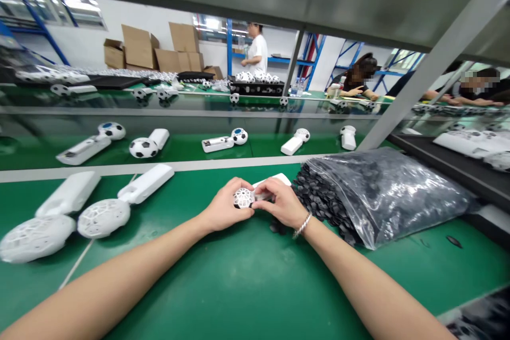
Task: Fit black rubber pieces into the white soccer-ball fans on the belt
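My left hand (227, 205) is curled around the round head of a white device with a soccer-ball lattice (243, 198); a dark patch shows at its lower edge. My right hand (281, 202), with a silvery bracelet at the wrist, has thumb and fingers closed at the neck beside that head. Whether a small piece is also between those fingers is hidden. The white handle (283, 179) sticks out behind my right fingers. Just right of them, small black pieces (319, 196) spill from a clear plastic bag (398, 191). A few lie beneath my right hand.
Two white lattice-headed devices (104, 218) lie on the green table at left. Past a pale rail, several more, some black-patterned (144, 147), lie in a row on a green strip. A slanted metal post (422, 58) and overhead shelf frame the view. Co-workers (257, 50) are beyond.
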Demonstrator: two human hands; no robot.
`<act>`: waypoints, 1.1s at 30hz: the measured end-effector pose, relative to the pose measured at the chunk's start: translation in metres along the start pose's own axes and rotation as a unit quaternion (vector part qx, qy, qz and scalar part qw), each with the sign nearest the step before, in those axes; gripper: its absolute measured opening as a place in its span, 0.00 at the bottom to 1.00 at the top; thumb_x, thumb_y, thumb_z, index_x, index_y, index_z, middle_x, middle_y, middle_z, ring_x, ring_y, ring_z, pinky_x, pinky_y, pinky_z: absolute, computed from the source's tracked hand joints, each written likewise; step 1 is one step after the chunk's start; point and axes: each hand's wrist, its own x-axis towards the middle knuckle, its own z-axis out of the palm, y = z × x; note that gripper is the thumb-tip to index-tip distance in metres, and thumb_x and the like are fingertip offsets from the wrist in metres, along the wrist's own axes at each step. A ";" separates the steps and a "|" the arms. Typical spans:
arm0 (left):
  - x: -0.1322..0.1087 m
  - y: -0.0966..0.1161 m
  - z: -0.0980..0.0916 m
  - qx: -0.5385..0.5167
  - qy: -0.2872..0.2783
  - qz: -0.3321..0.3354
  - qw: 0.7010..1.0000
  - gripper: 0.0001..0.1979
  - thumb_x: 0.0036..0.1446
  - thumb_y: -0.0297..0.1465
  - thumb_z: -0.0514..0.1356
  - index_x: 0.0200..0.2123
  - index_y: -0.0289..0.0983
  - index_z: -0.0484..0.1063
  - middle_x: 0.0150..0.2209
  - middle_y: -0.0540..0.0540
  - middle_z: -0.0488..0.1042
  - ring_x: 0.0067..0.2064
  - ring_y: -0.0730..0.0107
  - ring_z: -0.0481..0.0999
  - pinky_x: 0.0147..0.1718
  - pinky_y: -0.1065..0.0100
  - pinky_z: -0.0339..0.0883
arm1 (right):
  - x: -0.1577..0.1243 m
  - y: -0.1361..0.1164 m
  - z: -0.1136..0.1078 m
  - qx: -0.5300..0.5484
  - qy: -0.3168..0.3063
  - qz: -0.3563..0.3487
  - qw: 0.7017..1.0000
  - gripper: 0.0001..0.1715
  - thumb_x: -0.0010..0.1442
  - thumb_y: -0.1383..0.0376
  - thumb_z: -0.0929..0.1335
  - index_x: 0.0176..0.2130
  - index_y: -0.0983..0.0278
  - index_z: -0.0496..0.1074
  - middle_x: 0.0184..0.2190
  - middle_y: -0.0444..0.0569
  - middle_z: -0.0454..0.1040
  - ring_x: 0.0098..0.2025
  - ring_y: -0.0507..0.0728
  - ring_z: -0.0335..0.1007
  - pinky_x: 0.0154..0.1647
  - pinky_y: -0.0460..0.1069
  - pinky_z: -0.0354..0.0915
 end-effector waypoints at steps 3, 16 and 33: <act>0.011 0.008 -0.012 -0.213 0.021 -0.132 0.968 0.16 0.38 0.31 0.63 0.34 0.37 0.66 0.30 0.51 0.68 0.29 0.73 0.68 0.27 0.72 0.62 | -0.001 0.009 -0.012 -0.088 0.012 -0.010 0.996 0.29 0.44 0.53 0.71 0.45 0.61 0.66 0.43 0.51 0.68 0.46 0.59 0.61 0.47 0.55 0.59; 0.177 0.040 -0.015 -0.167 0.051 -0.159 0.972 0.17 0.54 0.40 0.55 0.41 0.33 0.65 0.37 0.40 0.72 0.36 0.69 0.73 0.32 0.69 0.68 | -0.011 0.020 -0.030 -0.119 0.153 0.065 0.979 0.33 0.49 0.65 0.69 0.53 0.60 0.58 0.55 0.55 0.54 0.57 0.62 0.52 0.57 0.58 0.55; 0.168 -0.032 -0.030 0.387 -0.010 -0.105 0.916 0.25 0.46 0.40 0.57 0.47 0.37 0.64 0.50 0.36 0.66 0.49 0.48 0.66 0.45 0.56 0.57 | -0.014 0.021 -0.015 -0.200 -0.107 0.020 0.974 0.16 0.56 0.54 0.64 0.45 0.52 0.69 0.46 0.46 0.67 0.47 0.59 0.59 0.45 0.55 0.58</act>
